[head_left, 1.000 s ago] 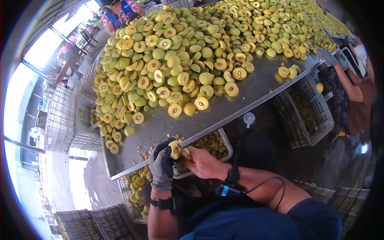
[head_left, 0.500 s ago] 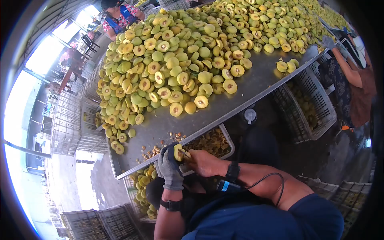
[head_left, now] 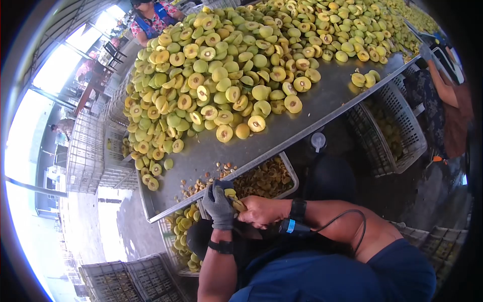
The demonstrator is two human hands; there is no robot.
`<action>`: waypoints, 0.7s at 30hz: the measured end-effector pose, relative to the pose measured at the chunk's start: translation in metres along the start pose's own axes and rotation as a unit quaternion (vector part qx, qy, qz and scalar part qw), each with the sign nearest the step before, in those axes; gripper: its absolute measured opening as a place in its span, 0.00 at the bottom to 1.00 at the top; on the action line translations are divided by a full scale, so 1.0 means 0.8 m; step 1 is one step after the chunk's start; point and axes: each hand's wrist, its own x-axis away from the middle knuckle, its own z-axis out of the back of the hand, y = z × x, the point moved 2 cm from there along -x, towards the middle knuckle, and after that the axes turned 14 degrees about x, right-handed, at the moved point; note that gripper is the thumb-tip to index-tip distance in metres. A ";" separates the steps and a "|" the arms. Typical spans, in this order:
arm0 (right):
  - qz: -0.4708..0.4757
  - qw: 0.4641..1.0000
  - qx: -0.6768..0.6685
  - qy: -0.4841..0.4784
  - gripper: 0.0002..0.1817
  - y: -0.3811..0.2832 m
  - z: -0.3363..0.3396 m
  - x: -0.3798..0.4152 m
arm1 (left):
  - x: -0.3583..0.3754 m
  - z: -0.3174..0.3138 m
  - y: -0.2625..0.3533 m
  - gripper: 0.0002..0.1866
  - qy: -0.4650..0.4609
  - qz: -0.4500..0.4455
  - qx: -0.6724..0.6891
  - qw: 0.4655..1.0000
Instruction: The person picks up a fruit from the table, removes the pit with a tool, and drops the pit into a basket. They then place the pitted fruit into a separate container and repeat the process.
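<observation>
My left hand, in a grey glove with dark fingertips, is closed around a yellow-green plum half at the front edge of the metal table. Against that fruit, my bare right hand is closed in a pinch; whatever its fingers hold is hidden. Just beyond both hands, a tray contains brown pits and scraps. Loose pits lie on the table to the left of it. Below my left hand, a crate of yellow-green fruit is partly covered by my arm.
A large heap of halved plums covers much of the metal table. Crates stand at right, with stacked crates at left and more at lower left. One person is across the table, another at right.
My right hand has turned and closed in on the plum half; the thin tool tip seen at the fruit earlier is hidden now. The fruit has tilted in my left hand.
</observation>
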 end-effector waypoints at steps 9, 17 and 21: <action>-0.007 0.996 -0.080 -0.036 0.10 -0.017 -0.013 0.018 | -0.025 0.019 0.018 0.14 0.124 0.060 0.156 0.978; -0.134 0.977 -0.070 0.151 0.12 0.064 0.011 -0.014 | -0.012 0.221 0.072 0.11 0.222 0.004 -0.263 0.939; -0.103 0.983 -0.062 0.140 0.11 0.044 0.009 -0.019 | -0.068 0.272 0.075 0.13 0.191 -0.013 -0.386 0.903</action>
